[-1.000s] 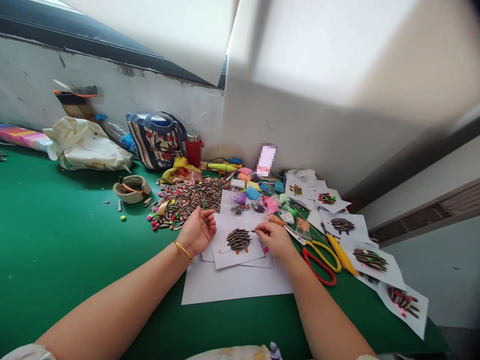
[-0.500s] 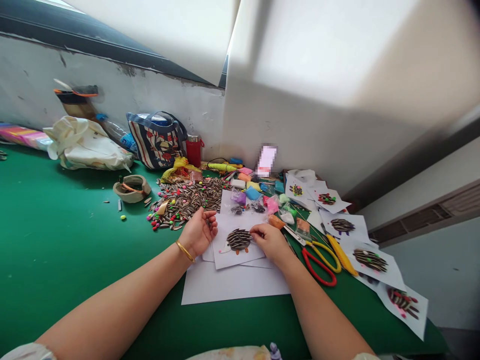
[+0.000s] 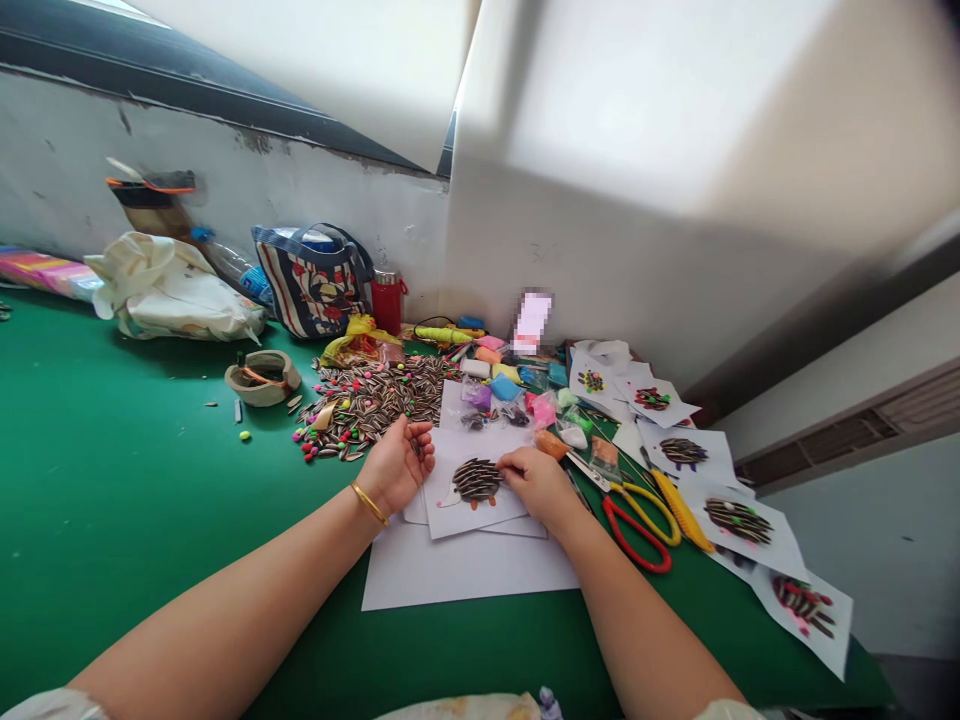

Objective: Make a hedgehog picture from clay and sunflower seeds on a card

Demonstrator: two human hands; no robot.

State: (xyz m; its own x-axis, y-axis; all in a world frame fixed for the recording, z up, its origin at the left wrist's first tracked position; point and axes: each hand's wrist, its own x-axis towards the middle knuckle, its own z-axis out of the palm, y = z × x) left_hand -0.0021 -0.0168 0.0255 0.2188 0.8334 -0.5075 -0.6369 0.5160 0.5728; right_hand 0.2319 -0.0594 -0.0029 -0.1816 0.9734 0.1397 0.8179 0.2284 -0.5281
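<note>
A white sheet (image 3: pixel 450 515) bears a hedgehog figure (image 3: pixel 477 481) covered with dark striped seeds, with small brown feet. At the figure's right edge, my right hand (image 3: pixel 536 482) has its fingertips pinched together; whatever is between them is too small to make out. My left hand (image 3: pixel 401 465) is palm up at the sheet's left edge, its fingers curled over what look like a few seeds, partly hidden. Behind it spreads a heap of striped seeds (image 3: pixel 382 395) mixed with coloured bits. More white paper (image 3: pixel 465 575) lies underneath.
Red and yellow scissors (image 3: pixel 637 520) and a yellow cutter (image 3: pixel 682 510) lie on the right, beside finished hedgehog sheets (image 3: pixel 739 520). Coloured clay packets (image 3: pixel 506 385) sit behind the paper. A tape roll (image 3: pixel 262 378), bags (image 3: pixel 311 280) and a red bottle (image 3: pixel 388 300) stand farther left.
My right hand has shifted very slightly left along the hedgehog's right edge. My left hand stays in place.
</note>
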